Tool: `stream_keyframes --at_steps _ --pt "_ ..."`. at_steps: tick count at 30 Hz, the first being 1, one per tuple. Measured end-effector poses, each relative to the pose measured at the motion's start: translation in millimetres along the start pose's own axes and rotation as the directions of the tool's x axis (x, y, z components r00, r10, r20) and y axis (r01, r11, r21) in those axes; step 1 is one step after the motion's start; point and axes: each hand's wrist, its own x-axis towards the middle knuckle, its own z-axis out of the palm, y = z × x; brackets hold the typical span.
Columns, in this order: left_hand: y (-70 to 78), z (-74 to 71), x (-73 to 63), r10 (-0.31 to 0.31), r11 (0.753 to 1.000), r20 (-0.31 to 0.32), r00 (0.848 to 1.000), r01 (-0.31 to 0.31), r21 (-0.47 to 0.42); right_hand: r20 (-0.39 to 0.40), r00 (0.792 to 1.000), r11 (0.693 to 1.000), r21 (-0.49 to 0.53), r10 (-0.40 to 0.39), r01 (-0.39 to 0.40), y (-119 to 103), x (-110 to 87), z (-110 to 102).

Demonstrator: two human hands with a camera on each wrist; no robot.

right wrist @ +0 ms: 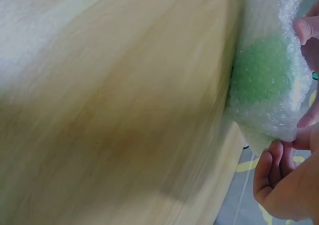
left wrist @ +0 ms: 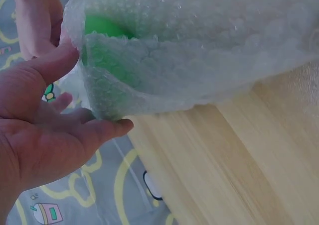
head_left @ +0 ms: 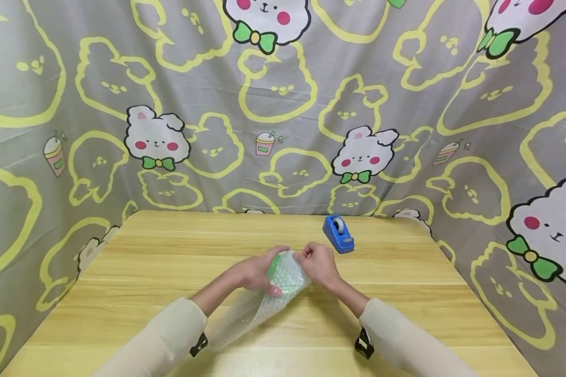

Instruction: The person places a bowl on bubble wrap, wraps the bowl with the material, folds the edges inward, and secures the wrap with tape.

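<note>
A green object (head_left: 273, 266) lies partly wrapped in clear bubble wrap (head_left: 292, 273), its exact kind hidden by the layers. In the left wrist view its bare green edge (left wrist: 103, 26) shows at the open end of the wrap. My left hand (head_left: 256, 272) holds the bundle from the left, thumb on one side and fingers on the other. With curled fingers, my right hand (head_left: 319, 264) pinches the wrap at the bundle's far right end. A loose tail of bubble wrap (head_left: 238, 322) trails toward the front left of the table.
A blue tape dispenser (head_left: 338, 235) with a roll of clear tape stands on the wooden table (head_left: 179, 235), behind and right of my right hand. A grey patterned curtain (head_left: 207, 94) hangs around the table's back and sides.
</note>
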Motion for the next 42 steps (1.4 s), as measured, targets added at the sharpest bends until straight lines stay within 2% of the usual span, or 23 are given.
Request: stream_keyframes --at_steps 4,8,13,17,22,26,30,35,42 --pt "-0.5 -1.4 0.2 -0.026 0.999 0.024 0.999 0.026 0.020 0.020 0.999 0.999 0.025 0.041 -0.041 -2 0.7 0" --pt "1.3 -3.4 1.8 -0.025 0.998 0.047 0.999 0.023 0.052 0.031 0.997 0.996 0.052 0.075 -0.077 -1 0.1 0" --pt "3.2 -5.2 3.7 -0.021 0.997 0.073 0.997 0.015 0.081 0.035 0.997 0.997 0.054 0.061 -0.063 -1 -0.8 -1" --pt "2.5 -4.0 5.1 -0.026 0.997 0.081 0.996 0.020 0.075 0.055 0.998 1.000 0.019 0.009 -0.010 -4 -3.7 -4" --pt "3.7 -3.0 5.7 -0.043 0.996 0.086 0.995 0.037 0.076 0.094 0.990 0.990 -0.081 -0.107 0.115 -13 -12.4 -12" --pt "5.0 -4.3 4.3 -0.046 0.995 0.085 0.995 0.037 0.097 0.233 0.963 0.965 -0.193 -0.132 0.179 -24 -21.6 -23" --pt "5.1 -6.1 3.4 -0.028 0.993 0.082 0.996 0.018 0.117 0.373 0.924 0.958 -0.228 -0.080 0.175 -31 -28.3 -31" --pt "5.6 -5.7 3.3 -0.031 0.993 0.080 0.996 0.021 0.117 0.432 0.900 0.962 -0.217 -0.061 0.169 -32 -30.5 -33" --pt "5.7 -5.7 2.1 -0.044 0.993 0.072 0.996 0.035 0.116 0.527 0.850 0.966 -0.208 -0.021 0.153 -32 -23.3 -34"
